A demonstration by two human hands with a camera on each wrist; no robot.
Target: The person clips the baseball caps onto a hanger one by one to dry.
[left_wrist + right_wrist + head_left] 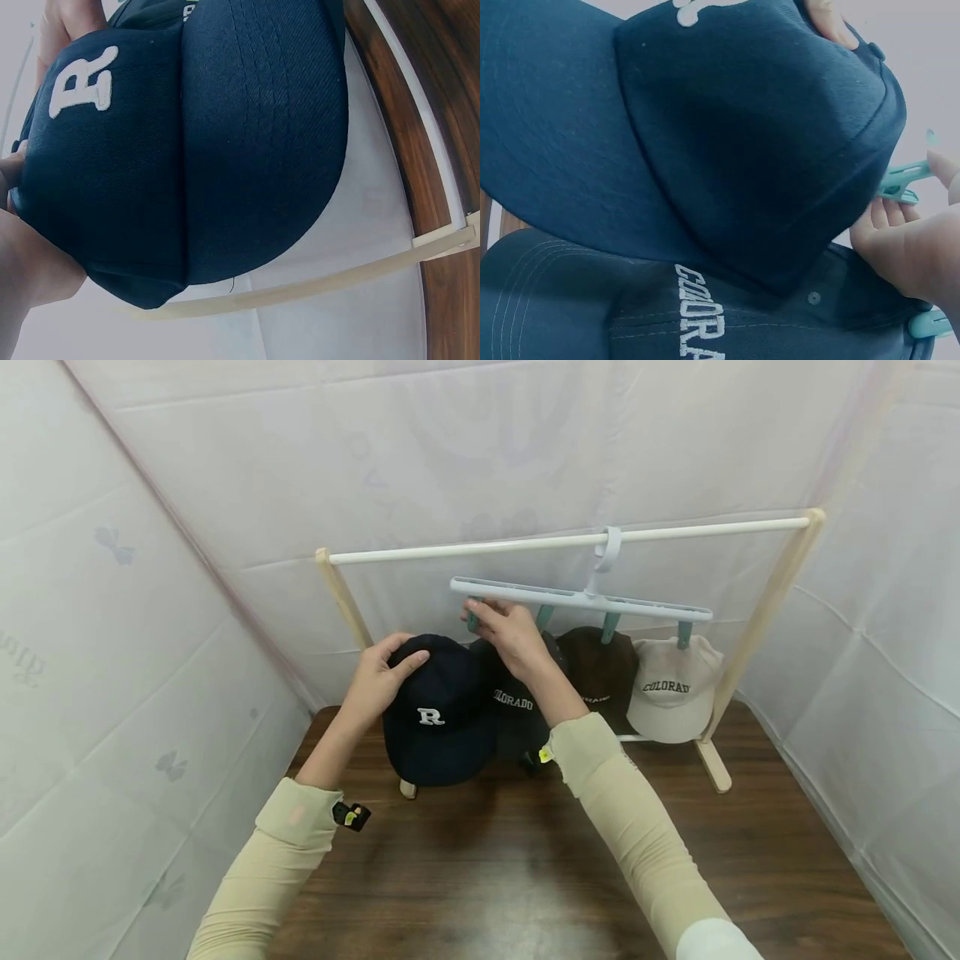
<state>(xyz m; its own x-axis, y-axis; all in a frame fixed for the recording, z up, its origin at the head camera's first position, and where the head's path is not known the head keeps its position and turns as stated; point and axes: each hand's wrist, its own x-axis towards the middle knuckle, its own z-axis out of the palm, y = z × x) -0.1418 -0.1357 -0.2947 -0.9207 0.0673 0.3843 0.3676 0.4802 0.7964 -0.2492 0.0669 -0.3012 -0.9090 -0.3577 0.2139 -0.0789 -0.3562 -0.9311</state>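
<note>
A navy cap (442, 747) with a white letter R on its front hangs from my left hand (378, 681), which grips it by the crown with the thumb in front. Its brim points down. My right hand (516, 639) pinches a teal clip (472, 617) at the left end of the pale blue hanger (525, 592). In the right wrist view that clip (904, 177) sits right at the top of the navy cap's crown. Behind the right forearm, a black cap (513, 700) with COLORADO lettering is partly hidden.
A brown cap (596, 664) and a beige COLORADO cap (671, 693) hang from other clips on the right. The hanger hooks over the white bar (465, 550) of a wooden-legged rack (757, 627). Below is a dark wooden table (480, 877), with white sheets around it.
</note>
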